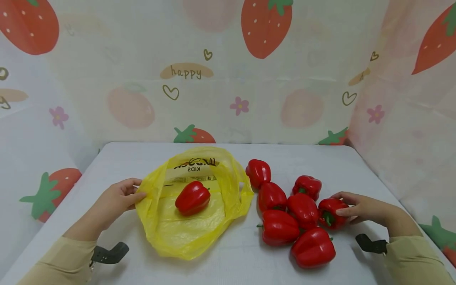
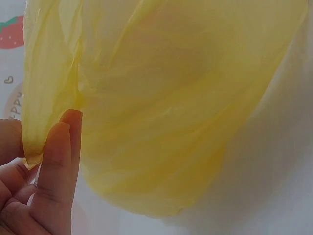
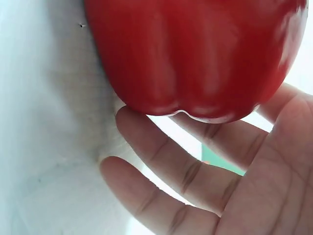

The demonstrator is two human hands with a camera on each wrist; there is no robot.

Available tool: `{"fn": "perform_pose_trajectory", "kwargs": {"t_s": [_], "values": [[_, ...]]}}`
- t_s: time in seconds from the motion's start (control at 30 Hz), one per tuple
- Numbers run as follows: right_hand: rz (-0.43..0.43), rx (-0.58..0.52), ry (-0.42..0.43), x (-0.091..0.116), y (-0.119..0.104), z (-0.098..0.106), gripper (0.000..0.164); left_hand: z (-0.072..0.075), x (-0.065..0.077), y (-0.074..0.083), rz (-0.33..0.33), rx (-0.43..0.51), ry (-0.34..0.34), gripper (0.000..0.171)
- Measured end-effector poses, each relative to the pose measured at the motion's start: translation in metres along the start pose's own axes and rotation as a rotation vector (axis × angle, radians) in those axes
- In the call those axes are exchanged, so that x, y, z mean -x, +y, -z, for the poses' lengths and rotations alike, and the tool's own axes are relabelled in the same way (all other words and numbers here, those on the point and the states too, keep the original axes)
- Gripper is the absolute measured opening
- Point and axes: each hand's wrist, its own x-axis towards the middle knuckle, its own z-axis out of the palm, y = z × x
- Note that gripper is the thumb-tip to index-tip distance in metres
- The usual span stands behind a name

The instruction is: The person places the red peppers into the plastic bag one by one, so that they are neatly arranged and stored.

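A yellow plastic bag (image 1: 160, 237) lies wide-mouthed on the table with one red bell pepper (image 1: 192, 198) inside it. My left hand (image 1: 119, 200) pinches the bag's left rim between thumb and fingers; the left wrist view shows the pinched film (image 2: 36, 147) close up. On the right, my right hand (image 1: 367, 209) holds the rightmost red bell pepper (image 1: 329, 208), thumb on the near side and forefinger over the top. In the right wrist view that pepper (image 3: 195, 58) fills the upper part, its lobed end towards the palm, and the lower fingers are spread beneath it.
Several more red bell peppers (image 1: 303, 209) lie in a cluster between the bag and my right hand, some touching each other. The white table (image 1: 228, 265) ends at a strawberry-patterned cloth wall (image 1: 228, 87) behind, with similar cloth at both sides.
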Motion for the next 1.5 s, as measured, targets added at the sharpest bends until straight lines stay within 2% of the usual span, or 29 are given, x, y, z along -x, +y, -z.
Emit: {"fn": "perform_pose_trajectory", "kwargs": {"t_s": [0.27, 0.47, 0.67, 0.93, 1.17, 1.33, 1.5], "values": [[0.136, 0.012, -0.007, 0.004, 0.006, 0.002, 0.074, 0.002, 0.0, -0.001, -0.021, 0.003, -0.003, 0.052], [0.1, -0.036, -0.023, 0.006, 0.01, 0.002, 0.078, 0.004, 0.001, -0.003, -0.035, 0.014, -0.003, 0.052], [0.076, -0.009, -0.001, 0.009, 0.014, 0.002, 0.074, 0.003, 0.0, 0.001, -0.029, 0.008, -0.007, 0.052], [0.091, -0.002, 0.004, 0.001, 0.017, -0.002, 0.071, 0.004, 0.002, 0.001, -0.032, 0.001, 0.001, 0.053], [0.151, -0.037, 0.005, -0.004, 0.019, -0.005, 0.065, 0.008, 0.005, -0.002, -0.049, 0.015, -0.008, 0.053], [0.152, -0.008, 0.028, -0.003, 0.016, -0.002, 0.065, 0.01, 0.007, -0.002, -0.06, 0.009, -0.009, 0.053], [0.141, 0.051, 0.087, 0.004, 0.012, 0.008, 0.062, 0.008, 0.005, 0.0, -0.058, 0.005, -0.002, 0.053]]}}
